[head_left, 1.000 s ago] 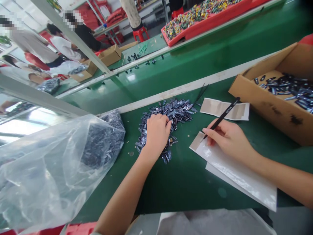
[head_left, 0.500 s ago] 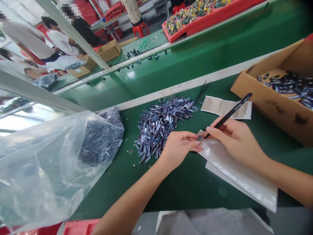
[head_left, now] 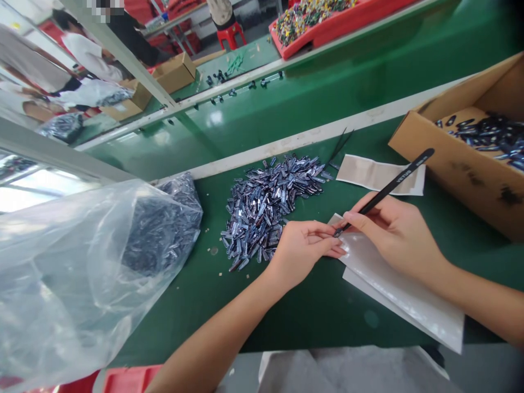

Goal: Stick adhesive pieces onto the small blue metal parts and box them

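My left hand (head_left: 301, 248) is pinched on a small dark metal piece beside a pile of small bluish metal parts (head_left: 268, 199) on the green bench. My right hand (head_left: 393, 232) grips black tweezers (head_left: 388, 187) like a pen. The tweezer tip meets the piece at my left fingertips, over the corner of a glossy white sheet (head_left: 405, 297).
A clear plastic bag (head_left: 85, 267) with more parts lies at the left. A cardboard box (head_left: 466, 164) with parts stands at the right. Another paper strip (head_left: 374, 174) lies behind my hands. Beyond the white rail runs a conveyor; a red tray (head_left: 327, 24) and other people are farther back.
My left hand left the pile with a small piece and came right to meet the tweezer tip. The right hand stayed over the sheet, tilting the tweezers slightly.
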Motion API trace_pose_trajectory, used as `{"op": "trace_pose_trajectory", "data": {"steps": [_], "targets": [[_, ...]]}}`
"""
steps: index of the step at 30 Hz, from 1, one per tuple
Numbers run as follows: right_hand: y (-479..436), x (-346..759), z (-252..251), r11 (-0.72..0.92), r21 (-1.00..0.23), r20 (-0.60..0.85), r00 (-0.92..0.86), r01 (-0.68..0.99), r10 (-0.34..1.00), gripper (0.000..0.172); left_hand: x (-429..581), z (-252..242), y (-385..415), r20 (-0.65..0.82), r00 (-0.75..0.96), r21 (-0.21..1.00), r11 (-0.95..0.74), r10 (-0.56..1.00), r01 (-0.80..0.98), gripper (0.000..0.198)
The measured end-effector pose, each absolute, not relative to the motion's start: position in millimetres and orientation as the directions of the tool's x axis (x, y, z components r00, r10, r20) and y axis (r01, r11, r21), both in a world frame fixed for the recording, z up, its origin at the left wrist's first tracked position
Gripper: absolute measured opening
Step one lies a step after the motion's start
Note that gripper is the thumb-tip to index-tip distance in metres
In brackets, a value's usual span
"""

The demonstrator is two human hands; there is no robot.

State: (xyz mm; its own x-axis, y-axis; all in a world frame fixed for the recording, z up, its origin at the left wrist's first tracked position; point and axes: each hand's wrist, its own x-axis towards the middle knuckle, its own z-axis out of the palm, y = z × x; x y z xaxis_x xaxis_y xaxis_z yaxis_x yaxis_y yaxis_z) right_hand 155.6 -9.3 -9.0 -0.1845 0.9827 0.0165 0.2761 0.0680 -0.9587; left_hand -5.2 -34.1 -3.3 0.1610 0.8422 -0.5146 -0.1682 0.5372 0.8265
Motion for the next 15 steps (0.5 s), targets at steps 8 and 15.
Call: {"op": "trace_pose_trajectory", "data": {"steps": [8, 15], "targets": [[-9.2, 153.6, -7.8, 0.086, -0.949, 0.034, -0.174, 0.305, 0.984, 0.011, -5.3, -3.2, -34.6, -0.506, 0.162, 0.834, 0.528, 0.848, -0.16, 0.016], [-10.8, 154.0, -8.5, 0.135, -0.932, 0.08, -0.174, 0.336, 0.982, 0.011, -5.3, -2.4, -35.3, -0.5, 0.162, 0.834, 0.524, 0.851, -0.175, 0.019]]}}
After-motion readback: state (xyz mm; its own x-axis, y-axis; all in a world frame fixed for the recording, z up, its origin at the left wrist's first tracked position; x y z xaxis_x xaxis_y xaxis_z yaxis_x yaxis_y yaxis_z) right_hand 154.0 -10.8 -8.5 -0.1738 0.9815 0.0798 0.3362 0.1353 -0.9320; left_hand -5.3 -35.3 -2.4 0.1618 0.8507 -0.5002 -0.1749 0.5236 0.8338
